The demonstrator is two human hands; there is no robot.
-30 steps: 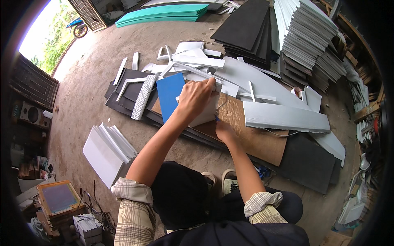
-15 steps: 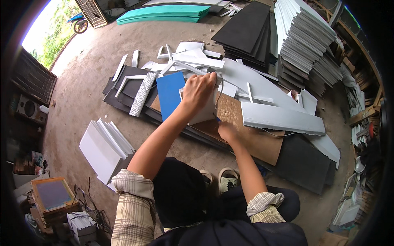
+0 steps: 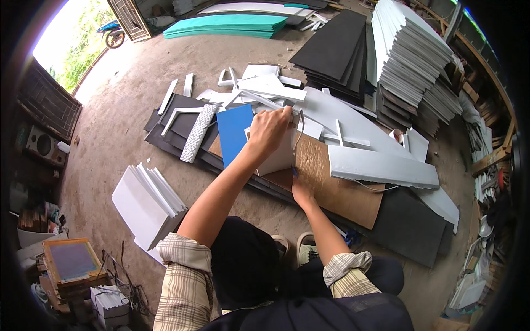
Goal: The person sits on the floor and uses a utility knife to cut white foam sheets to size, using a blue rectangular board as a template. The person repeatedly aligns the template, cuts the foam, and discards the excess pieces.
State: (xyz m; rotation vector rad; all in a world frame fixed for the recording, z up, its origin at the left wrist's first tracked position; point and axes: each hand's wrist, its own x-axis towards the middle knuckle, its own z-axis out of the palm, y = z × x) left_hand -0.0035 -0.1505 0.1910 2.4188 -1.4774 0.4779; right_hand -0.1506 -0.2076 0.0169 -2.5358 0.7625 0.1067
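My left hand [image 3: 269, 131] is closed at the upper edge of a white foam sheet [image 3: 276, 160], which stands tilted over a brown board [image 3: 353, 196]. Its fingertips are partly hidden. Low at the right edge of that sheet, my right hand [image 3: 302, 192] is closed around a slim blue cutter [image 3: 295, 172]; little of the tool shows and its blade cannot be made out. A blue board [image 3: 233, 132] lies just left of my left hand. A thin grey strip or cord [image 3: 298, 132] curves beside the sheet's right edge.
White foam offcuts [image 3: 265, 88] lie heaped beyond my hands. Dark sheets [image 3: 408, 226] lie beneath the brown board. A white foam strip [image 3: 381, 165] rests on its right. White sheets [image 3: 149, 204] are piled at left; tall stacks [image 3: 408, 55] stand far right.
My right hand has moved down and slightly left along the sheet's right edge with the cutter. My left hand keeps its hold on the sheet. The whole view has shifted slightly.
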